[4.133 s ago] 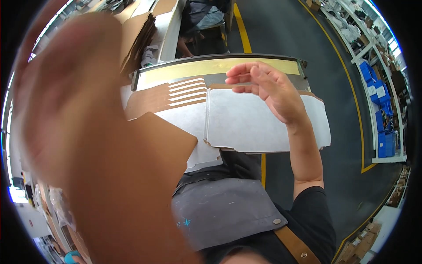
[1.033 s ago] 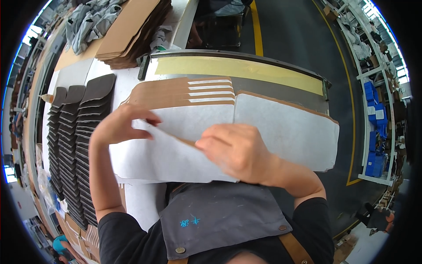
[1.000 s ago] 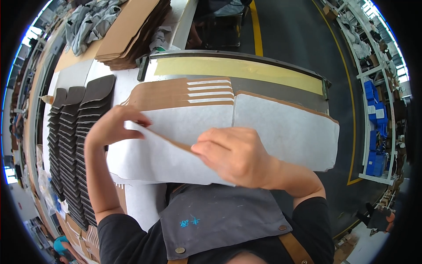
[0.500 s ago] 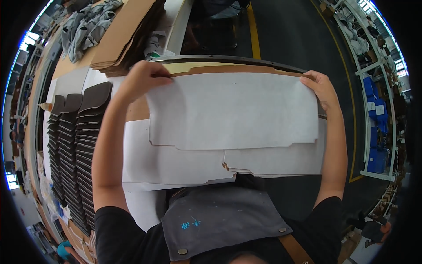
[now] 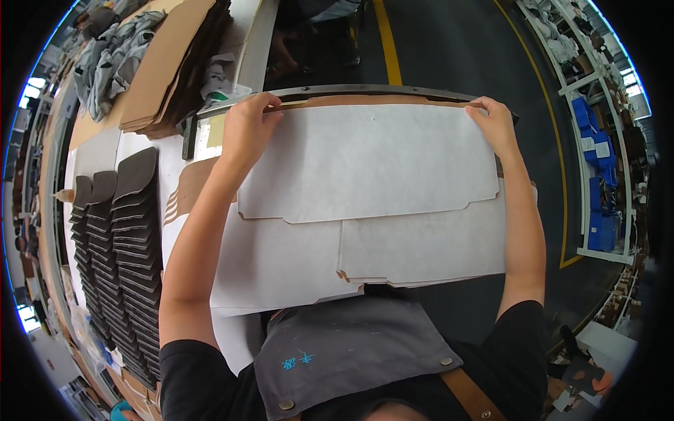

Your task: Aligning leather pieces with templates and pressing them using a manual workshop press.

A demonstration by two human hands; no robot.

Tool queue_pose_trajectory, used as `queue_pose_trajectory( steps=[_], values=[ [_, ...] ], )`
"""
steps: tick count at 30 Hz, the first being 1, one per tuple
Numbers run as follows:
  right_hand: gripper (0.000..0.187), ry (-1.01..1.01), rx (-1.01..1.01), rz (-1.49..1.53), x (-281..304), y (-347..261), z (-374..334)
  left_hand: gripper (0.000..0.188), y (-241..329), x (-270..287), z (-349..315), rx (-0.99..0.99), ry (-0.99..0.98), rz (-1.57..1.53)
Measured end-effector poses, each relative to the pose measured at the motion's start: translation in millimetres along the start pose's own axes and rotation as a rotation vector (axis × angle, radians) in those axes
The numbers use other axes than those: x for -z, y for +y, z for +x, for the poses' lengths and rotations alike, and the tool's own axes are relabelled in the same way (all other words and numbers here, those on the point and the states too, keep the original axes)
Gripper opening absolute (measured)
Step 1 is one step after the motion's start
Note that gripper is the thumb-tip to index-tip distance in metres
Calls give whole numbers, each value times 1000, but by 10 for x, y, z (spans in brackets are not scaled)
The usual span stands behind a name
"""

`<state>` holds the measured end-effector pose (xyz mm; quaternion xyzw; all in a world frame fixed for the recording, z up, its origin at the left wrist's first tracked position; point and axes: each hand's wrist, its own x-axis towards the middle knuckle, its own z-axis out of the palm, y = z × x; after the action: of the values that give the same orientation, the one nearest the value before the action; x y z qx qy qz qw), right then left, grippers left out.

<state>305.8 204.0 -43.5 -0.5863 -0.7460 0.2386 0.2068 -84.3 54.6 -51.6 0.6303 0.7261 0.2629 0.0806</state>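
Observation:
A wide white sheet point(image 5: 372, 161) with notched corners is spread in front of me, a brown strip point(image 5: 372, 102) showing along its far edge. My left hand point(image 5: 250, 126) pinches its far left corner between thumb and fingers. At the far right corner, my right hand point(image 5: 493, 125) grips it the same way. Both hands are close to a dark metal bar point(image 5: 337, 90) running along the far side. Beneath the sheet lie more white pieces point(image 5: 421, 249), stacked with brown edges, on the work surface.
To the left stand overlapping rows of dark grey flaps point(image 5: 137, 231). Behind them are a stack of brown cardboard sheets point(image 5: 165, 70) and a heap of grey cloth point(image 5: 116, 59). Blue bins point(image 5: 597, 151) sit on a rack at the right, past the dark floor point(image 5: 463, 49).
The sheet's far edge and both hands have come closer to the metal bar. More of the bar's left end now shows. Both hands keep their hold, and the whole view has shifted slightly.

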Motion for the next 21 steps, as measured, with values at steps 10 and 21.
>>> queue_pose_trajectory(
  steps=[10,21],
  values=[
    [41,-35,602,-218,-587,-573,-741,62,455,-340,-423,-481,-246,222],
    [46,-55,565,-450,-719,-656,-762,62,476,-387,-317,-412,-230,217]
  ],
)
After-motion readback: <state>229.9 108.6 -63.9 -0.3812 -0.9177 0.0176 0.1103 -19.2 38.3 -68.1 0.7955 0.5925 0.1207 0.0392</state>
